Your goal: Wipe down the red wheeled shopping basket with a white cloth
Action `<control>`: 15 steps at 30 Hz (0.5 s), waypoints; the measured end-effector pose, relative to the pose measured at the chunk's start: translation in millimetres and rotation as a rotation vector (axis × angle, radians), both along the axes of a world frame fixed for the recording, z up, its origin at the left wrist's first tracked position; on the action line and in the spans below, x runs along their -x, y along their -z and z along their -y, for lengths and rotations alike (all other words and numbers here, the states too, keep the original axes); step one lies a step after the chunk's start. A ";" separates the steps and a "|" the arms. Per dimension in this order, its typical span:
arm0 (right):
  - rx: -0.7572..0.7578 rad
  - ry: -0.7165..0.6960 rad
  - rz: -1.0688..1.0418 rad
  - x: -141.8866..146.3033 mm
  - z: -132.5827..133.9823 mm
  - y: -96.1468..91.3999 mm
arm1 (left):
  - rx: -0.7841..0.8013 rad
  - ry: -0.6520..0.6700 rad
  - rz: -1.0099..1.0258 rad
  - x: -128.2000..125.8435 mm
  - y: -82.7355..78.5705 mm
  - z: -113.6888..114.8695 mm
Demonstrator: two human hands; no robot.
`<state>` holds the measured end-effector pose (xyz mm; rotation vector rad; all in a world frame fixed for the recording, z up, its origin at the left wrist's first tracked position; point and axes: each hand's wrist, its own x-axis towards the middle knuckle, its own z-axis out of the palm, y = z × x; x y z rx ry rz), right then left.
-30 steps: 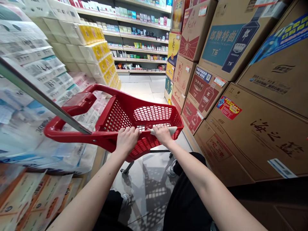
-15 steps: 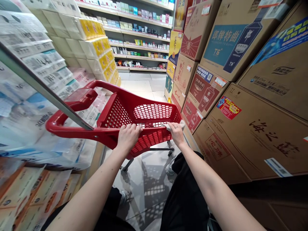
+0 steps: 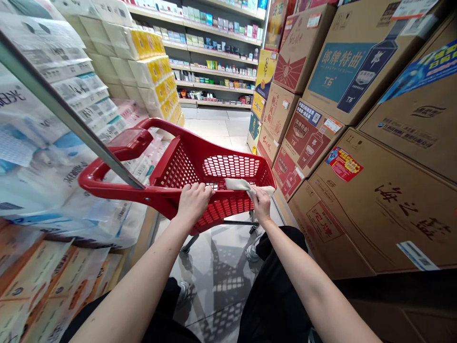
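Note:
A red plastic shopping cart (image 3: 214, 209) stands sideways in front of me, its handle (image 3: 107, 186) to the left. Over the middle of the near rim my left hand (image 3: 194, 202) is closed, fingers curled onto the edge. Further right, near the front corner, my right hand (image 3: 261, 204) is closed on a pale cloth (image 3: 237, 184), pressing it to the same rim. Part of the cloth spreads over the basket side and part drapes along the rim toward the corner. A grey metal pole (image 3: 67, 109) runs down to the cart near its handle.
Stacked cardboard cartons (image 3: 400, 200) rise close on the right. Wrapped paper packs (image 3: 143, 66) and plastic-wrapped bundles (image 3: 60, 143) fill the left. Orange-and-cream packs (image 3: 39, 281) lie lower left. Shelves of small boxes and bottles (image 3: 221, 52) stand beyond the tiled floor (image 3: 224, 127).
My right hand has shifted slightly, and more of the cloth now shows to its left over the rim. My left hand keeps its hold. The view has shifted slightly.

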<state>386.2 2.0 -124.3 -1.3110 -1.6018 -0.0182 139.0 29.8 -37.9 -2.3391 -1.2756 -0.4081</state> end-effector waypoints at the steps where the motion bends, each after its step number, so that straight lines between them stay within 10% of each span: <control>1: -0.008 0.024 0.009 -2.5 4.4 1.9 | -0.002 0.002 0.002 -0.5 0.2 -0.8; 15: 0.130 0.214 0.401 32.5 13.3 44.7 | -0.014 0.024 0.065 -18.1 3.6 3.7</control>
